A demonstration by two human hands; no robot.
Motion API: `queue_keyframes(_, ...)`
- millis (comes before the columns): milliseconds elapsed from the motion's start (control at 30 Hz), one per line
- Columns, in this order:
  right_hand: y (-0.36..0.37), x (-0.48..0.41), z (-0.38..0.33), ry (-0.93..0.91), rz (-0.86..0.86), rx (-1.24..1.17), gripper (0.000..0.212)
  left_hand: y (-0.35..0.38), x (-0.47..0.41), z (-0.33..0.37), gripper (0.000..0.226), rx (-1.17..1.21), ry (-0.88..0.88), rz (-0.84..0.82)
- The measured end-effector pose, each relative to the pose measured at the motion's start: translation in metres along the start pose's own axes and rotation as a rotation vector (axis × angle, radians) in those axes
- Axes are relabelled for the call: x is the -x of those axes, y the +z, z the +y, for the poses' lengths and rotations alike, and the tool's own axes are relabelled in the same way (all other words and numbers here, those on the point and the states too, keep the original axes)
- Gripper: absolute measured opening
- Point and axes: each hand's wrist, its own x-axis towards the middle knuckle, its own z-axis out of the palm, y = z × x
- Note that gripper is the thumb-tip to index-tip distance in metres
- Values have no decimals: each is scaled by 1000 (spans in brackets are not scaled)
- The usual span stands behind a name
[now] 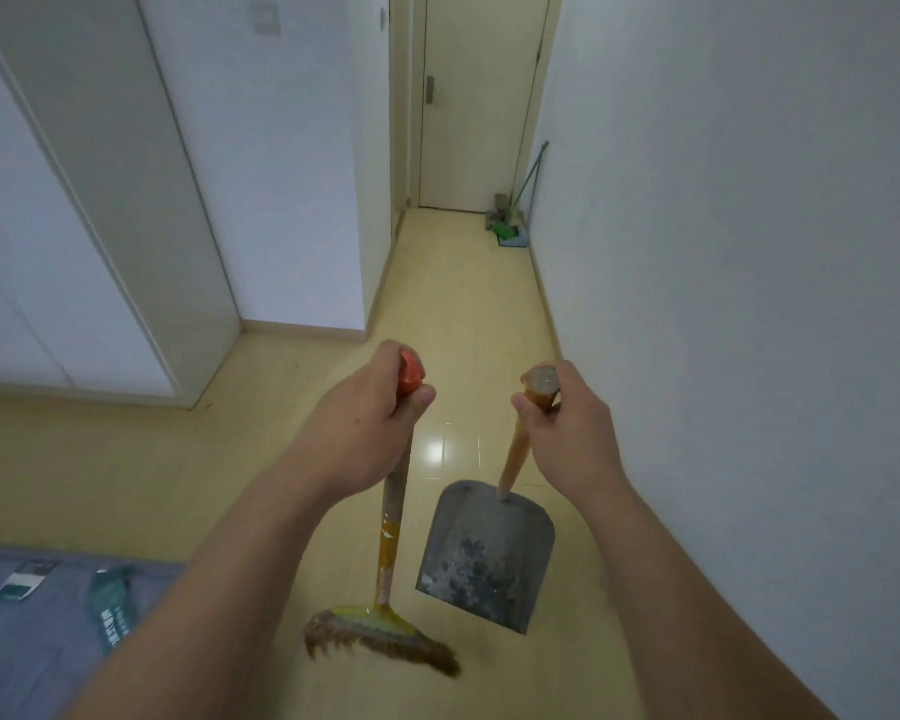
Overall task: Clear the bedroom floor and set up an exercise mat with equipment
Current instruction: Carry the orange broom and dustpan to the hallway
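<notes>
Left hand [370, 407]: fingers wrapped round the red top end of the broom [392, 517]; firm full grip.
Right hand [567, 428]: fingers curled round the top of the dustpan [489, 553] handle, thumb on the near side.
Broom: shaft hangs almost straight down, brown bristles low by the floor [230, 459]. The head is blurred, so cannot tell if it touches.
Dustpan: grey metal pan just right of the broom, the two apart, mouth facing the person. Pale dust and grit lie inside.
Floor: pale glossy boards, in a room that narrows into a corridor ahead.
Blue sheet [32, 662]: lower left corner with two packets [22, 582] on it; bed cover or mat, cannot tell.
Exercise mat and equipment: none clearly in view.
Far end: shut door [479, 96]; a green mop [515, 220] leans in the right corner beside it.
Step, by guess: floor clearing, carrying the sweeping tools, probably to empty or park them.
Progress, by guess: early; mat setup not begun.
Doing it well: keep the pan mouth tipped up so grit stays in. Hold the broom head off the boards while walking. Keep the tools apart so they do not knock. Stay mid-corridor, clear of the right wall [749, 252].
Risk: pan tilts forward and spills dust back on swept boards.
</notes>
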Motion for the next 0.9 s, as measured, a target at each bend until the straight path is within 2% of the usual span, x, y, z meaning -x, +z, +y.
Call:
queue_keyframes(200, 20, -132, 41, -1, 20, -30, 17, 32, -136, -21, 13, -44, -7, 6)
queue_keyframes(433, 29, -280, 75, 7, -5, -60, 12, 60, -277, -24, 5, -101, -98, 79)
queue_keyframes(600, 47, -399, 90, 3, -53, -55, 15, 64, -395, -31, 10, -91, -118, 168)
queue_keyframes(900, 108, -598, 128, 26, -72, 10, 15, 91, -599, -100, 15, -63, -47, 143)
